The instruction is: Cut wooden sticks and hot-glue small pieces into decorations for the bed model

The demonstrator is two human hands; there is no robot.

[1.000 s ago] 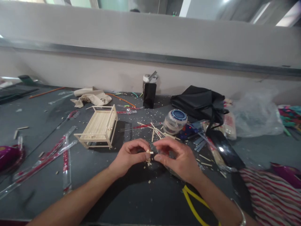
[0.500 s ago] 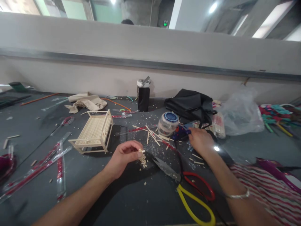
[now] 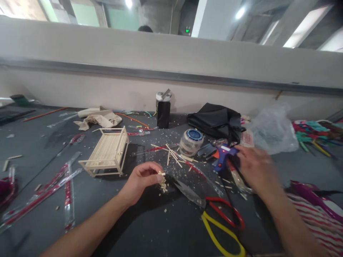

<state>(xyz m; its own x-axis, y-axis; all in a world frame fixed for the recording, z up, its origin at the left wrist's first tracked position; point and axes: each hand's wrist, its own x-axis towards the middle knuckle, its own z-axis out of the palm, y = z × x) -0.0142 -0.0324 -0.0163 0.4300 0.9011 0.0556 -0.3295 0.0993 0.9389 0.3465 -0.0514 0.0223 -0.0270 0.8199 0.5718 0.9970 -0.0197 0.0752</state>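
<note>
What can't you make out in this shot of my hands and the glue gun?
- Right hand: motion-blurred in the head view, so its grip on the glue gun is unclear.
- Small wooden piece: too small, partly covered by left hand fingers.
- Scissors: yellow handle cut off by bottom edge.

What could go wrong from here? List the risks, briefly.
1. The right hand holds a blue glue gun with its nozzle towards the left; if it is hot, it could burn the left hand, which pinches a small wooden piece.
2. The scissors lie by the right forearm, blades towards the left hand; a sweep of the arm could knock them.
3. The stick-built miniature bed stands close to the left hand and could be bumped.
</note>
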